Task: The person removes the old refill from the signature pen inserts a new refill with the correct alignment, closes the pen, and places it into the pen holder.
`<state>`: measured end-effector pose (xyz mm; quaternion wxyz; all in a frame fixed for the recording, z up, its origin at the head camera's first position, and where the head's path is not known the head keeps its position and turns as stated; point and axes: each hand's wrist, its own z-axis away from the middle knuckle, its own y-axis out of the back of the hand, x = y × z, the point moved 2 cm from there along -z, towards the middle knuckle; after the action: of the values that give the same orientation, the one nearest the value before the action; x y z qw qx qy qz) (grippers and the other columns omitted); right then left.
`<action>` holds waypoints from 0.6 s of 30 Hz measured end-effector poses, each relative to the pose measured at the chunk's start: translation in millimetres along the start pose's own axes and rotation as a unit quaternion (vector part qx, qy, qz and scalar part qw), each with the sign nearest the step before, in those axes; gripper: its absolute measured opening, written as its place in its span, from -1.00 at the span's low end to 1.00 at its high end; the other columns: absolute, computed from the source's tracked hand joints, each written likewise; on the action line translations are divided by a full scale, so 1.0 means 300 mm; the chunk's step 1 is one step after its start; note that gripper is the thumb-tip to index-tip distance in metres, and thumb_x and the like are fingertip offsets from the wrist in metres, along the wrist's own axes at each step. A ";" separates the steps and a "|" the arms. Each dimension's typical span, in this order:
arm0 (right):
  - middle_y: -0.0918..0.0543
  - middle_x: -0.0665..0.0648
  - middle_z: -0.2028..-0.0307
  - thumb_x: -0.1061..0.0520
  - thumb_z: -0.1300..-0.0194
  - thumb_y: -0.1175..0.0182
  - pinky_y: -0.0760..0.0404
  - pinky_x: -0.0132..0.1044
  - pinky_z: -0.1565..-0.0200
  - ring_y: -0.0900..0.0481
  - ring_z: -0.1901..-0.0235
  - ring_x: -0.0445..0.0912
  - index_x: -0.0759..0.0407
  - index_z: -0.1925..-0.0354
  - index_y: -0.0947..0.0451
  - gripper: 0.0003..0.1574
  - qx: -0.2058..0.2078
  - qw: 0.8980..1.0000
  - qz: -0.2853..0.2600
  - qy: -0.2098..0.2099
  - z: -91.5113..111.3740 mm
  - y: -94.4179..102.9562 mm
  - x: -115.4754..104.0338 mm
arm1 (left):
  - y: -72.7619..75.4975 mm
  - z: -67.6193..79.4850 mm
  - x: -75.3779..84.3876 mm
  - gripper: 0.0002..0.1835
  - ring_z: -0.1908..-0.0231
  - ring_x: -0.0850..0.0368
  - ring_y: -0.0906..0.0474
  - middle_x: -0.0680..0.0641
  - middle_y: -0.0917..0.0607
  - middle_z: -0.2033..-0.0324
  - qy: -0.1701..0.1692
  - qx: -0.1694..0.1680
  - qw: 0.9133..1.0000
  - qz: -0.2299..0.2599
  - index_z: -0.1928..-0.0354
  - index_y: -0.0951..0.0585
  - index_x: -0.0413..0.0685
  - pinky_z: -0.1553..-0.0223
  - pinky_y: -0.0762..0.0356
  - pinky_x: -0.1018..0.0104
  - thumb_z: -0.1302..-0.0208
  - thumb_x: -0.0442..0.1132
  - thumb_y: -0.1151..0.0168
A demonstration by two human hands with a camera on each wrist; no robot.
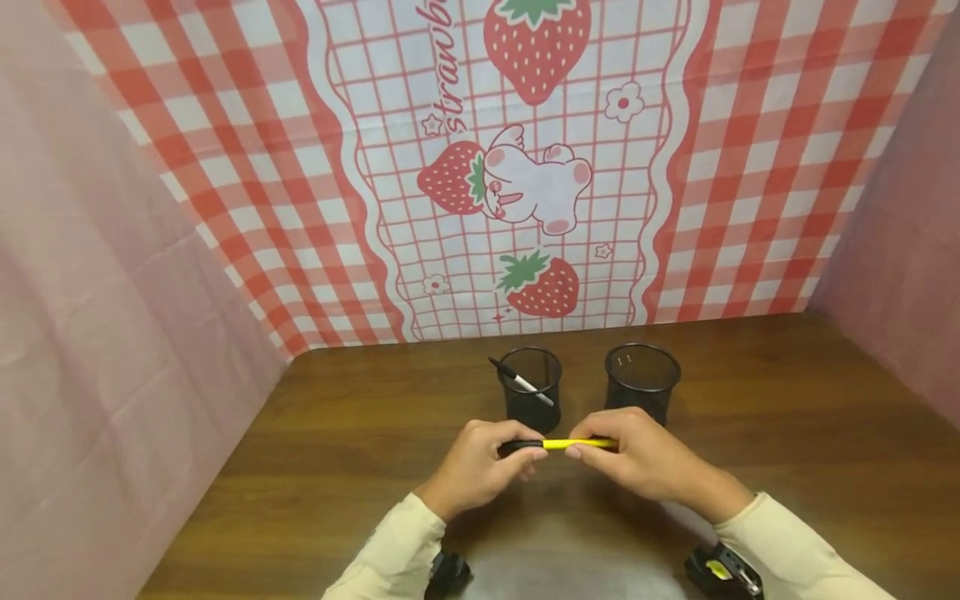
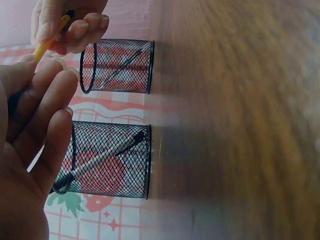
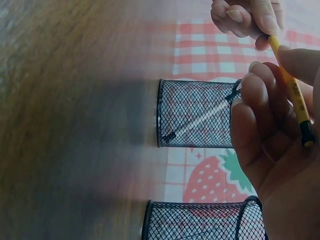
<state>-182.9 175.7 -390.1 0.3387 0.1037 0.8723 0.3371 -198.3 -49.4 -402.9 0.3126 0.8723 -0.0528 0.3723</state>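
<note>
A slim yellow marker point(image 1: 558, 444) with a black cap is held level between both hands, in front of the mesh cups. My left hand point(image 1: 483, 467) pinches the black cap end between thumb and fingers. The yellow barrel is pinched by my right hand point(image 1: 637, 454), and its black tail end point(image 3: 307, 135) shows near the palm in the right wrist view. Behind the left hand stands a black mesh cup point(image 1: 532, 415) with a white marker point(image 1: 525, 384) leaning in it, black at both ends. A second black mesh cup point(image 1: 641, 398) stands behind the right hand; a thin dark stick-like item point(image 2: 120, 70) leans inside.
Both cups stand upright on a brown wooden table point(image 1: 360, 467), with a gap between them. A red-and-white strawberry cloth point(image 1: 517, 250) hangs at the back. Pink cloth walls point(image 1: 112, 292) close off the left and right sides.
</note>
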 end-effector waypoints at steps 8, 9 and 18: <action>-0.60 -0.26 0.44 0.12 -0.29 -0.40 -0.55 -0.41 0.48 -0.48 0.49 -0.32 -0.15 0.31 -0.66 -0.87 0.003 1.000 -0.006 0.009 0.004 0.006 0.000 | -0.004 -0.004 0.003 -0.88 0.53 0.32 -0.68 -0.18 -0.76 0.44 -0.007 0.003 1.000 0.012 0.16 -0.70 -0.23 0.51 -0.67 0.44 -0.34 -0.32 -0.33; -0.60 -0.26 0.44 0.13 -0.29 -0.39 -0.55 -0.41 0.47 -0.49 0.49 -0.32 -0.16 0.30 -0.66 -0.86 0.003 1.000 -0.006 0.011 0.004 0.006 -0.001 | -0.005 -0.003 0.004 -0.88 0.53 0.31 -0.68 -0.18 -0.76 0.43 -0.007 0.002 1.000 0.014 0.16 -0.70 -0.23 0.51 -0.67 0.44 -0.34 -0.32 -0.32; -0.65 -0.26 0.37 0.19 -0.23 -0.44 -0.60 -0.40 0.39 -0.56 0.41 -0.29 -0.13 0.27 -0.69 -0.81 0.028 0.999 -0.008 0.034 0.003 0.006 -0.005 | -0.001 0.001 0.011 -0.89 0.56 0.22 -0.69 -0.19 -0.75 0.48 0.015 0.008 1.000 0.015 0.16 -0.70 -0.24 0.53 -0.67 0.43 -0.30 -0.36 -0.35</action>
<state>-181.3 177.0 -388.7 0.3086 0.0952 0.8931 0.3132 -195.8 -48.9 -400.9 0.3009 0.8680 -0.0584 0.3907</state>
